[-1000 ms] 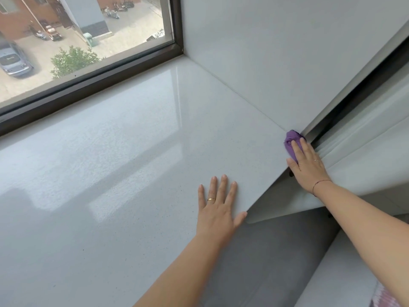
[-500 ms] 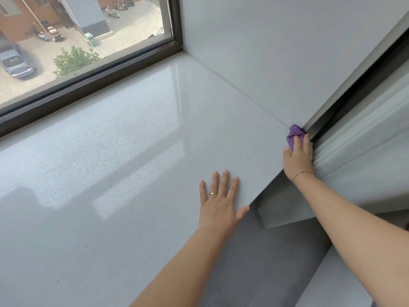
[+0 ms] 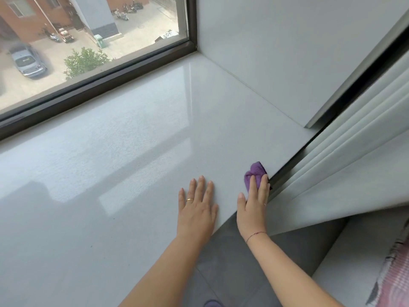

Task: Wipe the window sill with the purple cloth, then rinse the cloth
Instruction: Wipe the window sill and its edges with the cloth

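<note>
Purple cloth [image 3: 256,171] under right hand [image 3: 252,209]

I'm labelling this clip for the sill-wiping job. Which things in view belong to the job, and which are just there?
In the job:
- purple cloth, pressed down by the right hand
- window sill
- left hand, flat on the sill

Just there:
- curtain
- window frame
- car outside

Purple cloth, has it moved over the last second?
Yes. The purple cloth under the right hand slid toward the person along the window sill, away from the metal trim.
</note>
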Tool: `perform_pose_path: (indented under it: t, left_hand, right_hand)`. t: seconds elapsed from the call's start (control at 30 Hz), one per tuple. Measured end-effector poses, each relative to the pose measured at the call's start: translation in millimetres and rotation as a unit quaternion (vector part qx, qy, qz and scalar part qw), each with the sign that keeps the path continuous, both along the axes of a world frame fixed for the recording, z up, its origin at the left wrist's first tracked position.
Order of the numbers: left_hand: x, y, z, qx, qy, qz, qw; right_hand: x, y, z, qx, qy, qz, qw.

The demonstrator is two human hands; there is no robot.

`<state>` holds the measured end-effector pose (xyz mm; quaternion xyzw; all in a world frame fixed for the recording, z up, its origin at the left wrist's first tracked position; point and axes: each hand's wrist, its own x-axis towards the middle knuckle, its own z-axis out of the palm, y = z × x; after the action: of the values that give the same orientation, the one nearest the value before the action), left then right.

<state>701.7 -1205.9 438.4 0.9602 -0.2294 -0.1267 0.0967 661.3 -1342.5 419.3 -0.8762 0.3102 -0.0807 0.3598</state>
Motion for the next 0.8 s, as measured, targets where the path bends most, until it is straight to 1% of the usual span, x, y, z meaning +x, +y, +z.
perform_pose_path:
  t: [0.13,0.3,0.37,0.53,0.63,0.8]
  left_hand:
    - [-13.4,49.7,-0.1,0.013,-0.001,0.028,1.000]
    - [-36.1,113.0,3.3,0.022,-0.002,0.063,0.998]
    - [-47.1,141.5,4.8,0.028,-0.001,0.076,0.997]
    - [-79.6,223.1,6.9,0.049,-0.003,0.115,0.992]
    - [-104.6,275.3,7.2,0.061,0.001,0.144,0.988]
    - [-147.8,355.4,4.4,0.068,0.008,0.193,0.979]
  right_hand:
    - [-25.3,60.6,-1.8,-0.018,0.007,0.019,1.000]
    - [-61.7,142.2,-2.5,-0.087,0.069,0.068,0.992]
    - [-77.9,177.0,2.4,-0.115,0.080,0.091,0.986]
    - [-119.4,263.7,15.9,-0.190,0.072,0.160,0.966]
    - [-142.7,315.3,15.8,-0.208,0.052,0.207,0.955]
    - [-170.8,385.2,17.8,-0.223,0.050,0.243,0.943]
